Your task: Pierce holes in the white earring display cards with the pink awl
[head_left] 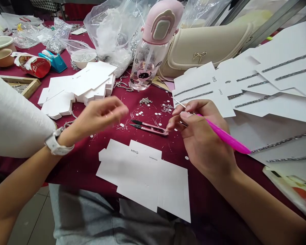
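My right hand is closed around a pink-handled tool with a thin metal shaft, like an awl or crochet hook. Its tip points up and left; its exact shape is too small to tell. Over the table, my left hand is slightly blurred, its fingers loosely stretched to the right with nothing visible in them. Below both hands lies a flat white earring card printed "MNG". Pink thread snips rest between the hands, near my right fingertips. A small pile of silver chain pieces sits behind the snips.
White cards are stacked at left, near a large thread cone. Cards with silver chains overlap at right. A pink-lidded bottle and beige bag stand behind. White dots and thread scraps litter the maroon cloth.
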Motion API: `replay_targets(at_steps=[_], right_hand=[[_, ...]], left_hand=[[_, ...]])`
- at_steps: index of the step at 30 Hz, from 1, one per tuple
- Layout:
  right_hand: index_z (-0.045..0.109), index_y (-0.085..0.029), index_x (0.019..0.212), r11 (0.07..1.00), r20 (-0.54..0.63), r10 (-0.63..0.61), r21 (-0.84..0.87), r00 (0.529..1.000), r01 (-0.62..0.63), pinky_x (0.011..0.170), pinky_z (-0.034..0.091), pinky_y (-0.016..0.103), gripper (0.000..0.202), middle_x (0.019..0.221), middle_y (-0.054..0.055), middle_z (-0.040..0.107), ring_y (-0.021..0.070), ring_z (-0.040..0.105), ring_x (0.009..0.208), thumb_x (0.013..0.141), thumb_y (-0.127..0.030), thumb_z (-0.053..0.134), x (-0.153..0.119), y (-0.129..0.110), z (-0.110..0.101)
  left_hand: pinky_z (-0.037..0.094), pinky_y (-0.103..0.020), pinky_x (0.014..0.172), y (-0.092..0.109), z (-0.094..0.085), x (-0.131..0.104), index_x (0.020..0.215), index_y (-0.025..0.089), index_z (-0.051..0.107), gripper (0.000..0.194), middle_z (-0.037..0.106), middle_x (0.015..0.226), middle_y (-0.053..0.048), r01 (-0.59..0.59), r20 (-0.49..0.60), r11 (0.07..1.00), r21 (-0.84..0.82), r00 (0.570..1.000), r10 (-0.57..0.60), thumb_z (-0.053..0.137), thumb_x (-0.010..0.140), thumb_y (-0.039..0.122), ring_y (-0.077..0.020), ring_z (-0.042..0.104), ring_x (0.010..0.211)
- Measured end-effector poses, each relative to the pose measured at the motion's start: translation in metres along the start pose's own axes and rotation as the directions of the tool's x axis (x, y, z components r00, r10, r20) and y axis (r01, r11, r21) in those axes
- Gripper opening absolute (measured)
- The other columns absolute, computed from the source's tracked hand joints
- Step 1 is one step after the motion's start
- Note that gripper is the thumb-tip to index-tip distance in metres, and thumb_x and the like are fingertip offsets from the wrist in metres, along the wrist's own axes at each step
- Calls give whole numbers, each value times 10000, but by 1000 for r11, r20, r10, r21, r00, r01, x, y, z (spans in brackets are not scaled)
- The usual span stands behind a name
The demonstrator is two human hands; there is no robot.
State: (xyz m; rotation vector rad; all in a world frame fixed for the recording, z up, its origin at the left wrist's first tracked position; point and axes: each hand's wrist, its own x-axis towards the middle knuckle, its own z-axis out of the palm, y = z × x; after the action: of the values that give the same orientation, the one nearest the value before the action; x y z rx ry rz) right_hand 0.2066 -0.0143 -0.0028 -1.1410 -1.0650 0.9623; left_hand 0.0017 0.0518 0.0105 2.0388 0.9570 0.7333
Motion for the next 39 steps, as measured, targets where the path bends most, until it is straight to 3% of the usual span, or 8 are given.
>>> replay_targets(at_steps=[4, 6, 9, 18, 24, 28, 33, 39], right_hand=[[434, -217, 725, 998, 31, -29, 59, 999, 27, 513, 392, 283, 111, 728, -19, 486, 97, 482, 501, 813, -272, 394, 0, 1, 0], [470, -217, 746, 996, 45, -44, 77, 998, 41, 516, 389, 297, 195, 708, -6, 505, 111, 489, 497, 843, -320, 335, -1, 0, 0], [510, -210, 739, 998, 62, -45, 37, 997, 42, 541, 391, 307, 256, 709, 10, 522, 121, 496, 517, 853, -344, 324, -2, -1, 1], [531, -209, 642, 998, 101, -54, -16, 993, 55, 565, 377, 302, 261, 654, 6, 510, 122, 488, 552, 828, -330, 395, -4, -1, -1], [333, -190, 364, 999, 194, -17, -42, 981, 26, 437, 246, 277, 516, 366, -24, 297, 92, 304, 398, 791, -455, 453, -10, 3, -2], [427, -186, 407, 990, 301, 72, -137, 951, -31, 455, 302, 278, 545, 388, 0, 406, 101, 376, 410, 830, -513, 323, -16, 7, 1], [509, -180, 501, 980, 317, 159, -169, 935, -109, 438, 345, 267, 514, 455, 14, 510, 107, 435, 414, 821, -531, 314, -19, 8, 9], [375, -191, 427, 976, 296, 166, -187, 941, -114, 457, 353, 263, 523, 422, 1, 470, 94, 395, 395, 833, -511, 295, -21, 19, 15]], left_hand=[[325, -238, 551, 0, 17, -9, 750, 177, 555, 422, 585, 683, -20, -327, 344, 791, 517, 926, 158, 497, 703, 593, -130, 524, 626], [288, -239, 529, -4, 22, -11, 761, 176, 540, 481, 585, 694, -23, -398, 434, 705, 587, 890, 141, 475, 679, 645, -141, 522, 626], [251, -230, 500, -9, 25, -10, 774, 183, 520, 465, 585, 703, -10, -394, 488, 704, 592, 869, 76, 509, 661, 634, -138, 517, 625], [252, -200, 494, -6, 19, -6, 686, 162, 519, 330, 477, 616, 38, -146, 415, 929, 340, 910, -9, 559, 700, 490, -76, 373, 535], [270, -195, 494, -11, 22, -5, 601, 132, 547, 358, 443, 546, 45, 32, 386, 984, 174, 917, -98, 538, 717, 470, -67, 364, 521], [329, -199, 545, -12, 23, -6, 684, 135, 622, 304, 560, 617, 19, 37, 297, 986, 162, 951, -84, 555, 718, 429, -89, 463, 580], [387, -226, 681, -11, 24, -7, 739, 159, 654, 239, 622, 796, -29, -55, 119, 987, 152, 992, 37, 610, 681, 386, -126, 529, 731], [379, -206, 587, -12, 22, -5, 733, 145, 656, 256, 629, 694, -1, 127, 286, 986, 106, 946, -153, 581, 690, 386, -117, 524, 656]])
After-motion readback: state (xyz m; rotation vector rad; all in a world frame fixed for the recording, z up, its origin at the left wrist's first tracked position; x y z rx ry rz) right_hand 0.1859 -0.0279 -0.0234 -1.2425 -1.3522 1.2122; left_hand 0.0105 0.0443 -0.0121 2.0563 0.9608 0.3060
